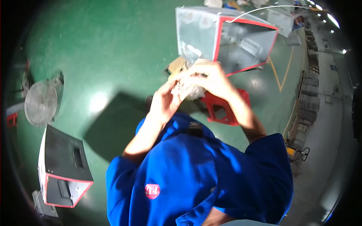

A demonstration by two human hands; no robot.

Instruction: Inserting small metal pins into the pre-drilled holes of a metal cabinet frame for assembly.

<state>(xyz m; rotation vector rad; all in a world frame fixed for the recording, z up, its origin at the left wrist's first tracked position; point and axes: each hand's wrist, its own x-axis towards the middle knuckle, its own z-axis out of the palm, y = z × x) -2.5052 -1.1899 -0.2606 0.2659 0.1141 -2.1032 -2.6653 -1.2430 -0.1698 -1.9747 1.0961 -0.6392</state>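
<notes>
My left hand (166,101) and my right hand (212,77) are raised in front of my chest, with their fingertips close together. The fingers of both are bent and closed on something small that glare and the fingers hide. Just under the fingers is a crinkled, partly clear plastic bag (195,93) with pale contents I cannot make out. A small brown cardboard box (175,65) shows beyond my left fingertips. Below my right forearm stands a red plastic stool (243,98), partly covered by the arm.
Ahead stands a large grey cabinet housing (197,32) with red edging around its open side. A similar dark housing (68,154) is at the lower left, near a floor fan (41,102). Stacked flat sheets (309,98) line the right, by a yellow pallet jack (291,151).
</notes>
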